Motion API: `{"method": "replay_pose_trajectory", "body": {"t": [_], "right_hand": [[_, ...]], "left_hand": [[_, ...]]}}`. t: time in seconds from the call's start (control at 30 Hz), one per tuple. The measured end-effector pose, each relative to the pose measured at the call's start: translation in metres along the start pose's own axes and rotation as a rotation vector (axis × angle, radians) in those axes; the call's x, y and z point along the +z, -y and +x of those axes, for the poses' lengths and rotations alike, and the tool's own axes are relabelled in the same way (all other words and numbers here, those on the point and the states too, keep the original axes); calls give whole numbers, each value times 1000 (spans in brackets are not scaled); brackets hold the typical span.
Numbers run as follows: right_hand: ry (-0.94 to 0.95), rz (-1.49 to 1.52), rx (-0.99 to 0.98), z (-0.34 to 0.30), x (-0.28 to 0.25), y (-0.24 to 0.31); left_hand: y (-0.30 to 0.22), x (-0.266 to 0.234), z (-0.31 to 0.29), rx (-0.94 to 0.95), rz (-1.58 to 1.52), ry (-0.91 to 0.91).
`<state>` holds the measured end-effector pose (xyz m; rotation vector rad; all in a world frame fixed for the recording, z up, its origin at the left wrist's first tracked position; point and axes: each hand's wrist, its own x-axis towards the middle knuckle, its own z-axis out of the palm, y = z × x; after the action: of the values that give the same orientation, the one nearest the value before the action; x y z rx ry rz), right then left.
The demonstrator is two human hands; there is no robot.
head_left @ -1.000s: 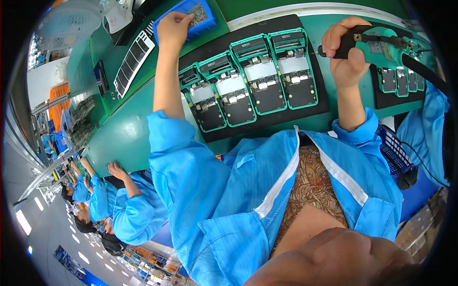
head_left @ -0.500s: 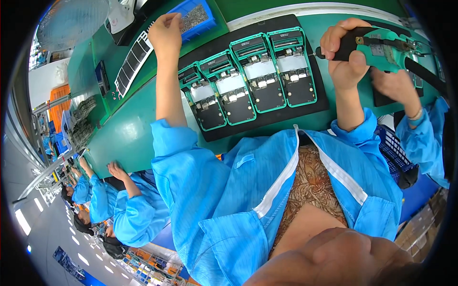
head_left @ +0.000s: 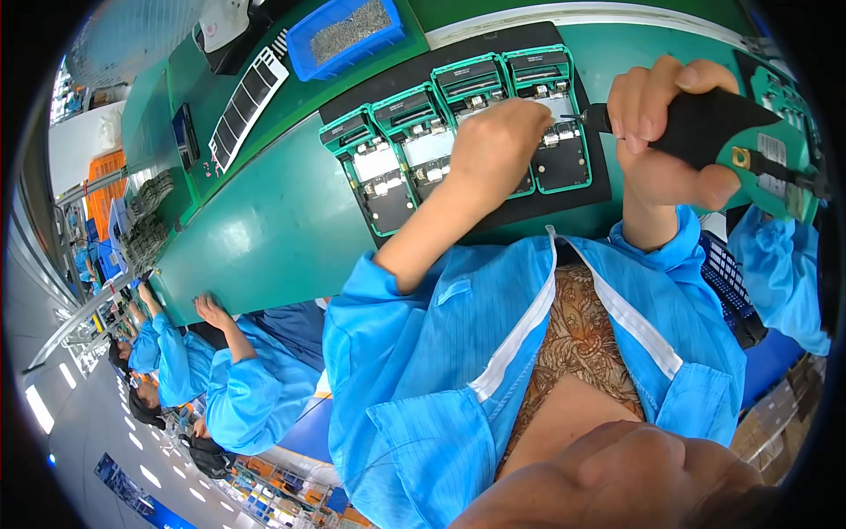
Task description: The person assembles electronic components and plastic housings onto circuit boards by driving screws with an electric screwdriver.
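Note:
My right hand (head_left: 656,132) is wrapped round a black and green electric screwdriver (head_left: 718,123), its bit pointing left over the rightmost housing. Close to the bit's tip, my left hand (head_left: 498,145) has its fingertips pinched together; whatever they hold is too small or hidden to make out. Several green-framed housings (head_left: 561,167) with black plates, white patches and metal parts lie in a row on a black mat (head_left: 599,181). My left hand and wrist cover parts of the middle housings.
Beyond the row stands a blue bin (head_left: 352,62) of small silvery pieces. A white strip with black rectangles (head_left: 247,110) and a dark flat object (head_left: 185,137) lie at the far left. At the right are a blue basket (head_left: 727,278) and a co-worker's sleeve (head_left: 775,273); other co-workers sit left.
My left hand has moved from the blue bin rightward and nearer, over the housings. The screwdriver has shifted and turned, its bit now meeting my left fingertips. The co-worker's right-side hand is no longer visible.

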<state>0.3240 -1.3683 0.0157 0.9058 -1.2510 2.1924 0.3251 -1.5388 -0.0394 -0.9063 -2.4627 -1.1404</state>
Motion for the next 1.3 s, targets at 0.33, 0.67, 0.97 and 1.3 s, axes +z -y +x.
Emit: {"method": "replay_pose_trajectory", "body": {"t": [0.33,0.67,0.97,1.3], "right_hand": [[60,10,52,-4,2,-1],[16,-110,103,-9,10,-11],[-89,-230,71,-14,-31,-29],[-55,-253,95,-19,-34,-36]], "left_hand": [[-8,17,-2,73,6,-135],[-8,16,2,116,229,-74],[128,-102,70,-316,746,-152],[216,-102,67,-584,292,-24]]}}
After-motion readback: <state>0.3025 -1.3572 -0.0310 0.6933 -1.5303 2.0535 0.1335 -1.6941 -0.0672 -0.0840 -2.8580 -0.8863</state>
